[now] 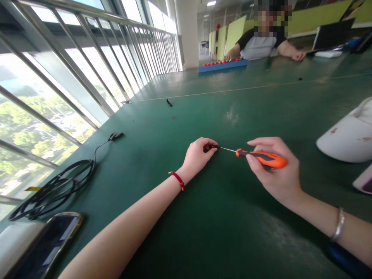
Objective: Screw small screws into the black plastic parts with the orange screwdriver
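Note:
My left hand [200, 153] is closed in a pinch around a small black piece [214, 147] just above the green table, near the middle of the view. The fingers cover most of that piece, and its kind cannot be made out. My right hand [277, 174] grips a screwdriver [266, 158] with an orange and dark grey handle. Its thin metal shaft points left, and the tip meets the black piece. Thumb and palm wrap the handle, while the index finger reaches out above it.
A coiled black cable [66, 174] and a phone [49, 248] lie at the left. White containers [348, 135] stand at the right. Across the green table [203, 112], a person [261, 42] sits behind a blue rack [222, 66] with red knobs. A small black bit [169, 102] lies further back.

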A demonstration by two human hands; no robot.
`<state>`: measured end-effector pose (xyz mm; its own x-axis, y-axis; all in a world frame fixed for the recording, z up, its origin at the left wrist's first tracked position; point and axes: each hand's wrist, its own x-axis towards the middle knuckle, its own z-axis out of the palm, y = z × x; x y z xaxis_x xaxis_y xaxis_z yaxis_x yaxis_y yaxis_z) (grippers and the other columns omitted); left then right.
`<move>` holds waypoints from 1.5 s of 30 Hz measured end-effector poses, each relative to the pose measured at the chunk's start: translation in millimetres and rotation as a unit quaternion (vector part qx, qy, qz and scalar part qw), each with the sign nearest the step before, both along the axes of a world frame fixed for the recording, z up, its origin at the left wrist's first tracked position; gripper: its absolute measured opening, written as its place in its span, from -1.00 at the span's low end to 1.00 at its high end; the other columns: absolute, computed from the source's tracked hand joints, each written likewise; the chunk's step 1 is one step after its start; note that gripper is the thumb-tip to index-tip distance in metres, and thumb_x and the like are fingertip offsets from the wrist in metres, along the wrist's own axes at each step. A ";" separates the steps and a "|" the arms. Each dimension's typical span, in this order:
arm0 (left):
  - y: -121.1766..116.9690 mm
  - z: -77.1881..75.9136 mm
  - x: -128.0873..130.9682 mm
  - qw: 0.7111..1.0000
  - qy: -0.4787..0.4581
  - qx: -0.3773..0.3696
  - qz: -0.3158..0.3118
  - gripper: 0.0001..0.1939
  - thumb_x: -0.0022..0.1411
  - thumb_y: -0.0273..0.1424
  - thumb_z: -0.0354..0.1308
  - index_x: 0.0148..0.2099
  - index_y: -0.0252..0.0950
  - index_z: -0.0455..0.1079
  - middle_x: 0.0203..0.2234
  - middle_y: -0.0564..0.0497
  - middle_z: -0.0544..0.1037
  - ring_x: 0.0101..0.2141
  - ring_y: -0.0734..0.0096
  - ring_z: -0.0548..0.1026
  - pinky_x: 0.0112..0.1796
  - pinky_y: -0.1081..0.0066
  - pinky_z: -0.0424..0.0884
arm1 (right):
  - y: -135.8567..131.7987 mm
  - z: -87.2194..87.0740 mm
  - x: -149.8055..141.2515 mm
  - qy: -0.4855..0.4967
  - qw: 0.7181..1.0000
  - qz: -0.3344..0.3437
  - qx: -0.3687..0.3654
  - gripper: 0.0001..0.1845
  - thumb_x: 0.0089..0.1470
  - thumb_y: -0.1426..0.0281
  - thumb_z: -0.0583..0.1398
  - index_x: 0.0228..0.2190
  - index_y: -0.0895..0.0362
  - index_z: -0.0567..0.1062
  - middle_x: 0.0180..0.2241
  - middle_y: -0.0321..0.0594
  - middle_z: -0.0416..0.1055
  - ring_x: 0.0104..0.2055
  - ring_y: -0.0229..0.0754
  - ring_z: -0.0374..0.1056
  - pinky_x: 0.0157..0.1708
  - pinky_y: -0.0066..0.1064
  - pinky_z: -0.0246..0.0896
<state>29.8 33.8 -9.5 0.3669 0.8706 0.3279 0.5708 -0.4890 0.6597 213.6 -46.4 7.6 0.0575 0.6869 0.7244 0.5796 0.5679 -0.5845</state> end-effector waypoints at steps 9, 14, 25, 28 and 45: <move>0.7 -0.9 -0.1 1.000 -0.007 -0.004 -0.001 -0.84 0.15 -0.44 0.12 -0.22 -0.29 0.48 -0.35 0.01 0.52 -0.36 0.46 0.43 -0.32 0.45 0.36 | -1.0 0.8 0.9 -0.014 0.999 0.009 -0.034 -0.89 -0.01 0.38 0.20 -0.34 0.04 0.39 -0.53 -0.34 0.35 -0.53 -0.26 0.31 -0.46 -0.32 0.23; 1.1 -1.5 -0.1 1.000 -0.007 -0.001 -0.001 -0.84 0.15 -0.44 0.12 -0.22 -0.28 0.48 -0.35 0.01 0.52 -0.36 0.46 0.43 -0.32 0.44 0.36 | 1.4 -0.2 0.2 0.015 1.000 -0.001 0.022 -0.77 -0.05 0.44 0.21 -0.27 0.03 0.38 -0.45 -0.29 0.34 -0.42 -0.21 0.34 -0.37 -0.30 0.29; 0.0 0.2 -0.3 1.000 -0.001 -0.001 0.003 -0.84 0.15 -0.44 0.12 -0.23 -0.28 0.49 -0.36 0.02 0.52 -0.36 0.46 0.42 -0.32 0.44 0.35 | -1.2 1.0 -1.0 -0.005 1.000 0.003 -0.012 -0.81 -0.04 0.42 0.22 -0.31 0.05 0.39 -0.59 -0.38 0.32 -0.56 -0.28 0.28 -0.46 -0.34 0.23; 0.2 0.2 -0.4 1.000 0.002 0.000 0.002 -0.84 0.15 -0.44 0.12 -0.22 -0.28 0.49 -0.36 0.01 0.52 -0.37 0.46 0.43 -0.33 0.44 0.35 | 1.5 -0.9 -0.5 0.030 0.999 0.011 0.024 -0.65 -0.10 0.49 0.23 -0.20 0.05 0.36 -0.43 -0.31 0.32 -0.42 -0.25 0.32 -0.37 -0.33 0.28; 0.5 0.3 -0.3 1.000 -0.002 0.001 0.001 -0.84 0.14 -0.44 0.12 -0.22 -0.28 0.49 -0.35 0.02 0.53 -0.36 0.46 0.43 -0.33 0.45 0.36 | 1.9 -1.3 0.4 0.051 0.998 0.035 -0.010 -0.56 -0.07 0.43 0.22 -0.11 0.02 0.29 -0.46 -0.32 0.30 -0.47 -0.23 0.30 -0.44 -0.32 0.29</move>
